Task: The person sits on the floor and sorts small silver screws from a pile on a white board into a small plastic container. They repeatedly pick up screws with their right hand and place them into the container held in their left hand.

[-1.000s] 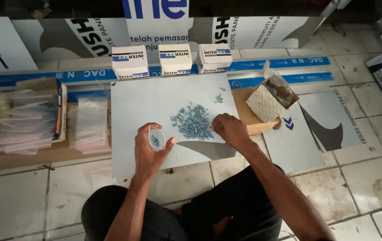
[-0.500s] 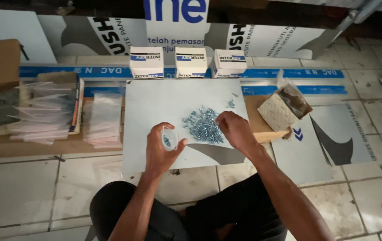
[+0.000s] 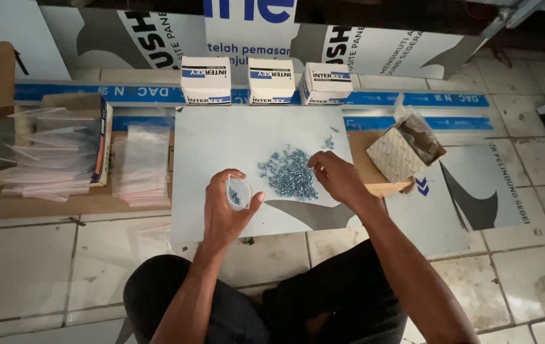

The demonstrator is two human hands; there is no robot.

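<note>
My left hand (image 3: 224,207) grips a small clear cup (image 3: 238,192) just left of the screw pile (image 3: 290,174). My right hand (image 3: 336,177) touches the pile's right edge, fingers curled. Beyond the pile stand three white boxes (image 3: 261,81).

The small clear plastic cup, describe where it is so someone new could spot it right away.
Start at the pale rectangular sheet on the tiled floor, below three white cardboard boxes. Left of its pile of small silvery screws, the left hand holds the small clear plastic cup. It is the only see-through round container, with a few screws inside.
</note>
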